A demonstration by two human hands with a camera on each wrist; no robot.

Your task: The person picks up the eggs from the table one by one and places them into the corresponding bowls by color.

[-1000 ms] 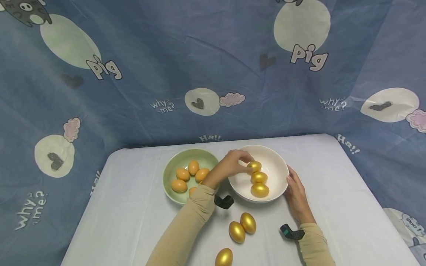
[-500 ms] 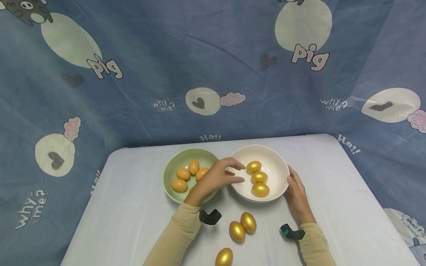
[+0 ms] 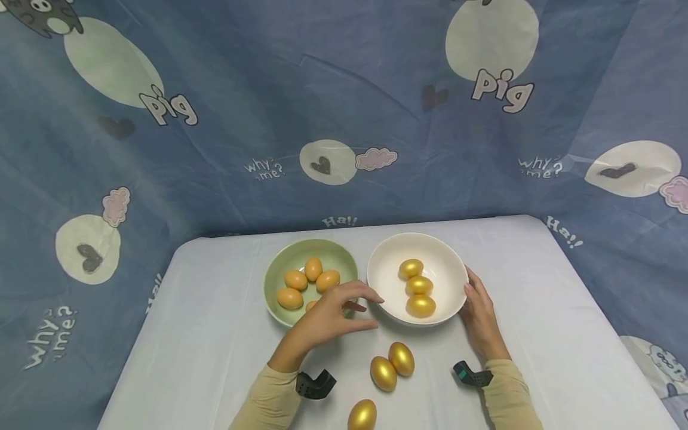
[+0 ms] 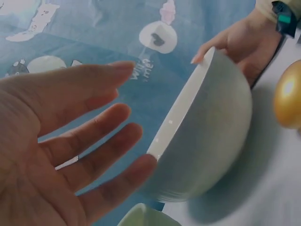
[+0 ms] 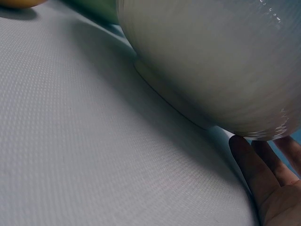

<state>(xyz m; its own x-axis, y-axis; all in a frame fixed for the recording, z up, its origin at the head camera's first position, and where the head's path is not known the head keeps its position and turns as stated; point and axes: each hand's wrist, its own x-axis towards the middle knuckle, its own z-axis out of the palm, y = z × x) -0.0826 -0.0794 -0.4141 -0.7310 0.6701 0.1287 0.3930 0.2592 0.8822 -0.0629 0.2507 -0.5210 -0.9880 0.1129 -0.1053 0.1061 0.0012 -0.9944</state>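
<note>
My left hand (image 3: 328, 316) hovers beside the white bowl (image 3: 386, 272) with its thumb and fingers spread apart and nothing between them. In the left wrist view, that hand's little fingertip overlaps the bowl's rim; contact cannot be told. My right hand (image 3: 479, 313) holds the white bowl at its right side, thumb at the rim and fingers against the outer wall. In the right wrist view its fingers (image 5: 256, 167) reach along the bowl's underside. Inside lie three golden eggs (image 3: 419, 285) in a row. Two more golden eggs (image 3: 383, 374) touch each other on the table, with a third golden egg (image 3: 362, 415) nearer me.
Left of the white bowl stands a green bowl (image 3: 275, 269) with several brown eggs (image 3: 295, 280), partly hidden by my left hand. White cloth covers the table (image 3: 215, 334). A blue printed curtain (image 3: 242, 119) hangs behind its far edge.
My left hand has let go of a golden egg in the white bowl and drawn back left and toward me. The right hand stays at the bowl.
</note>
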